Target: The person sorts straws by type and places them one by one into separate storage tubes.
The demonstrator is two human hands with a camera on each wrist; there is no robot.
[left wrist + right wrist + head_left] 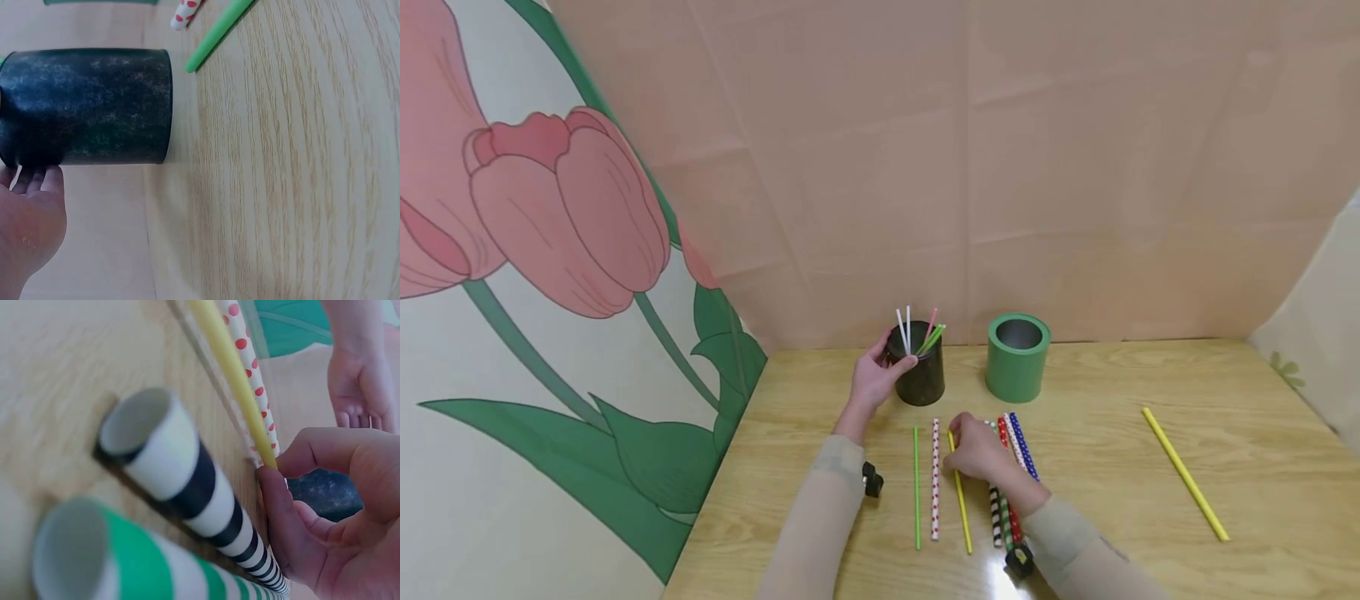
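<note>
A black cup stands upright at the back of the table, holding white, pink and green straws. My left hand grips it from its left side, thumb near the rim and fingers behind; the left wrist view shows fingertips against the black wall. In front of it, my right hand pinches the far end of a thin yellow straw between thumb and finger. The right wrist view shows this pinch closely. To the left lie a red-dotted white straw and a thin green straw.
Under and beside my right forearm lie several patterned straws, among them a black-striped one, a green-striped one and a blue dotted one. A green cup stands right of the black cup. Far right lies a thicker yellow straw.
</note>
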